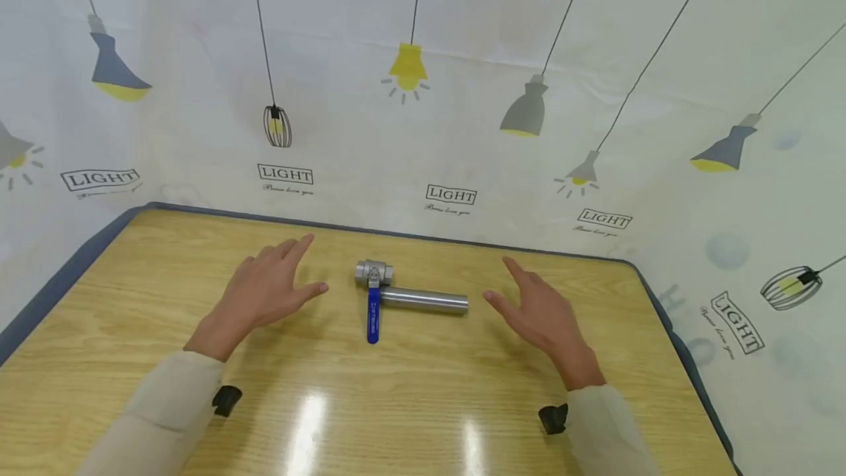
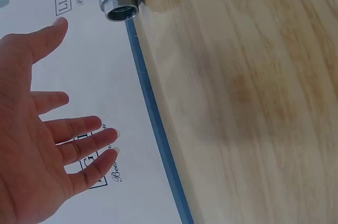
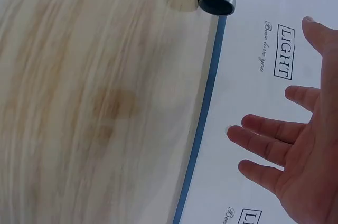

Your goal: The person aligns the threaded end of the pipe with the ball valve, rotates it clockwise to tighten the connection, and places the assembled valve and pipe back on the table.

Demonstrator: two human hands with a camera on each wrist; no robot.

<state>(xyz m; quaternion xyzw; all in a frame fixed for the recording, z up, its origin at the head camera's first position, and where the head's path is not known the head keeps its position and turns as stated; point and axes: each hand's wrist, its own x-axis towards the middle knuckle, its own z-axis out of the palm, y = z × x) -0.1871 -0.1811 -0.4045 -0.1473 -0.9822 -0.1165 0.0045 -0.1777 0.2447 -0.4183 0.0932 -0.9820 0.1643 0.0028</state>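
A metal ball valve point(image 1: 374, 272) with a blue lever handle point(image 1: 373, 316) lies on the wooden table, its handle pointing toward the person. Just right of it, a short steel pipe point(image 1: 426, 300) lies crosswise, its left end by the valve. My left hand point(image 1: 263, 286) is held to the left of the valve, fingers spread and holding nothing. On the other side, my right hand point(image 1: 538, 311) hovers past the pipe's free end, also empty with its fingers extended. In the left wrist view the valve's threaded opening point(image 2: 121, 11) shows; the right wrist view shows the pipe's hollow end point(image 3: 217, 5).
The wooden table point(image 1: 396, 373) has a dark blue edge point(image 1: 396, 232) along its back and sides. Behind it hangs a white sheet point(image 1: 344, 28) printed with lamps and the word LIGHT. Black wrist devices point(image 1: 227, 400) sit by both sleeves.
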